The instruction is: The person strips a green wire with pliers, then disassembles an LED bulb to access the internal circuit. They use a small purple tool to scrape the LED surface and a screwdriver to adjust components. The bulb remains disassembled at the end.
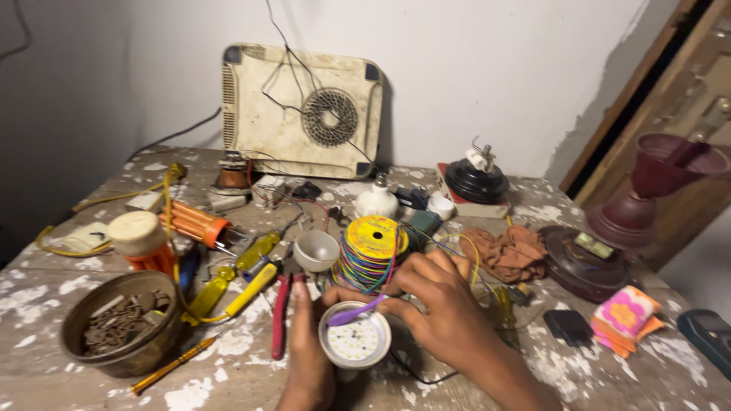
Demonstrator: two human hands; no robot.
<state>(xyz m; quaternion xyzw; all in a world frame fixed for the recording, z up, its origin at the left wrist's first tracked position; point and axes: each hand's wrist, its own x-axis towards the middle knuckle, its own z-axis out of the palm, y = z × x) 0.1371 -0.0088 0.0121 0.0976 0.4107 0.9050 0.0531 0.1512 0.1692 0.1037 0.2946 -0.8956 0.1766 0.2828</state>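
Observation:
My left hand [307,358] grips a round white lamp head [355,344] with a disc of small light dots facing up. My right hand [442,304] pinches a purple wire [355,313] that lies across the top of that disc. Both hands are close to the table's front edge. Right behind them stands a spool of many-coloured wire with a yellow top [371,252], almost touching my right fingers. A white lamp shade cup [315,250] lies just left of the spool.
A brown bowl of rusty bits [120,325] sits at the left, with yellow screwdrivers [250,286] and red-handled pliers [280,313] beside it. A cream flat appliance [301,110] leans on the wall. A brown rag [509,252], dark round base [585,264] and maroon funnel [661,175] are at the right.

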